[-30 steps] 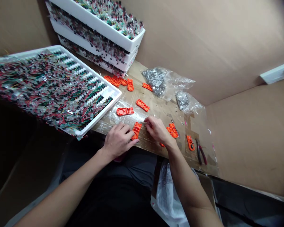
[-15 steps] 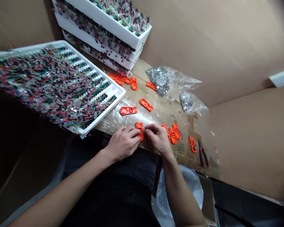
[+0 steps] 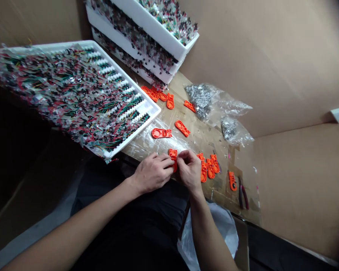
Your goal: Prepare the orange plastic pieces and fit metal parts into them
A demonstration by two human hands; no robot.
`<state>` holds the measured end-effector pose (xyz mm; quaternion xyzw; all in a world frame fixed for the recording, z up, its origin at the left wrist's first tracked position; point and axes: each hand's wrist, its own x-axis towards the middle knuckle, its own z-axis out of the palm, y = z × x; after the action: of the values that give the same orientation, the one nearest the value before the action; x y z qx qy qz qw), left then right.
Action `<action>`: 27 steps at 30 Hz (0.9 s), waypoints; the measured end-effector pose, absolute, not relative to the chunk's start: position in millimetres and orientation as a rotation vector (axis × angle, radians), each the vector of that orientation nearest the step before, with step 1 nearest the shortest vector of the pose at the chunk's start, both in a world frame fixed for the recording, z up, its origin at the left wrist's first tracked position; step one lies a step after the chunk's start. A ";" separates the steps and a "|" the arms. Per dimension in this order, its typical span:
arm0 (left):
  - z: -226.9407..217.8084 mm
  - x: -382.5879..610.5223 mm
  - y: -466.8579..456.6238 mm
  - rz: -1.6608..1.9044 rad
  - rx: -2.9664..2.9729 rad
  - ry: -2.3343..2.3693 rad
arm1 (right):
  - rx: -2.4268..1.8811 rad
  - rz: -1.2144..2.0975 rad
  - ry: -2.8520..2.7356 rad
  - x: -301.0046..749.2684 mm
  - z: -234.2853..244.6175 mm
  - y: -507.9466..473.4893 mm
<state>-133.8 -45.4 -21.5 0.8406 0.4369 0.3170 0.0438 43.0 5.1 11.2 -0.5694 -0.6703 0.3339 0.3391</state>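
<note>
An orange plastic housing (image 3: 173, 154) lies at the table's front edge, between my hands. My left hand (image 3: 155, 171) is closed on its lower left side, the fingers covering part of it. From the other side, my right hand (image 3: 190, 169) touches its right edge with thumb and forefinger pinched together; whatever is in that pinch is too small to make out. More orange housings lie around: one on its side (image 3: 161, 133), another slanted (image 3: 182, 128) just beyond, and a small cluster (image 3: 211, 168) right of my right hand.
A white foam tray (image 3: 155, 111) full of wired parts stands at left, with stacked foam trays (image 3: 183, 56) behind it. Two plastic bags of small metal parts (image 3: 202, 98) (image 3: 229, 128) lie at the back. Pliers (image 3: 244, 196) rest at right beside a housing with a black piece (image 3: 232, 181).
My right hand has moved left, from a small gap beside the orange housing to contact with it. My left hand stays on the housing. The whole view has shifted slightly.
</note>
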 end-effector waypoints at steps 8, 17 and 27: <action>-25.3 -134.2 -45.0 0.928 2.573 1.317 | -1.517 0.547 -1.755 30.8 -1.0 -7.7; -27.1 -134.4 -44.5 0.988 2.557 1.315 | -1.542 0.450 -1.745 27.3 -4.7 -16.5; -27.9 -134.6 -44.3 0.982 2.564 1.303 | -1.551 0.414 -2.138 28.9 23.3 -5.9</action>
<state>-134.6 -44.3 -27.9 0.8426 0.4282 0.3226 0.0513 28.9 -5.9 23.3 -0.5643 -0.7779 0.1505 0.2318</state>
